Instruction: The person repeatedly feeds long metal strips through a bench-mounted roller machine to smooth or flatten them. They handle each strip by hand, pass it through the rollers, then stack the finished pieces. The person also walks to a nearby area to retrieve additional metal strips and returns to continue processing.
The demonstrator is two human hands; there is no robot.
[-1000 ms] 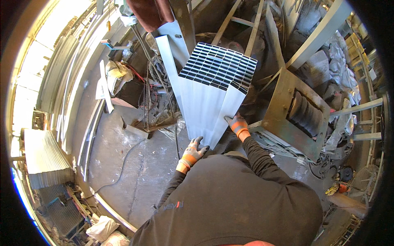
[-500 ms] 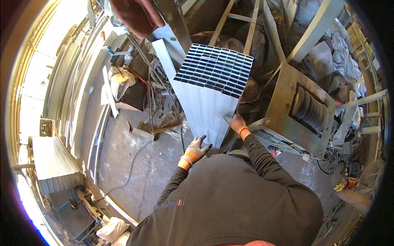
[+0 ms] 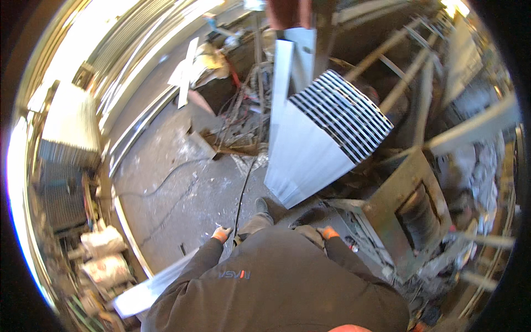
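Note:
A tall bundle of silvery rectangular metal tubes (image 3: 310, 152) stands leaning ahead of me, its open ends showing as a grid at the top. Both of my hands are off it, down beside my thighs. My left hand (image 3: 222, 233), in a grey and orange glove, is near my left leg. On the other side, my right hand (image 3: 327, 232), gloved alike, is close to my right thigh. The fingers of both are small and blurred, so their closure is unclear. A long pale metal piece (image 3: 149, 288) lies at the left, partly hidden by my left forearm.
Two upright pale profiles (image 3: 281, 83) stand left of the bundle. A rusty machine frame with a coiled drum (image 3: 421, 213) is at the right. A black cable (image 3: 243, 193) crosses the floor. Corrugated sheets (image 3: 69, 119) are stacked at the far left, with scrap metal (image 3: 213, 146) ahead.
My hands have let go of the tube bundle and dropped back to my sides. The view has turned left, so the bundle appears further right and tilted.

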